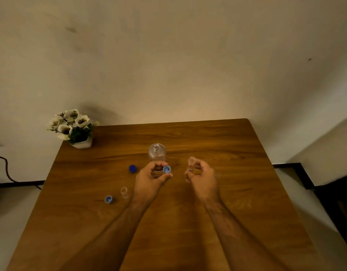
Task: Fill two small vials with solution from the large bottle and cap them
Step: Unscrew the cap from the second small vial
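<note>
The large clear bottle [157,152] stands uncapped at the table's middle, just beyond my left hand. My left hand [151,178] pinches a light blue vial cap [166,169] between thumb and fingertips, open side facing me. My right hand [203,178] grips a small clear vial [191,163] upright, its mouth open. A second clear vial [124,192] stands uncapped to the left, with another light blue cap [108,199] lying beside it. A dark blue cap [132,169] lies left of the large bottle.
A white pot of white flowers [76,130] sits at the wooden table's [217,227] far left corner. A wall rises behind the table. A dark cable [6,169] hangs at the far left. The table's right edge drops to the floor.
</note>
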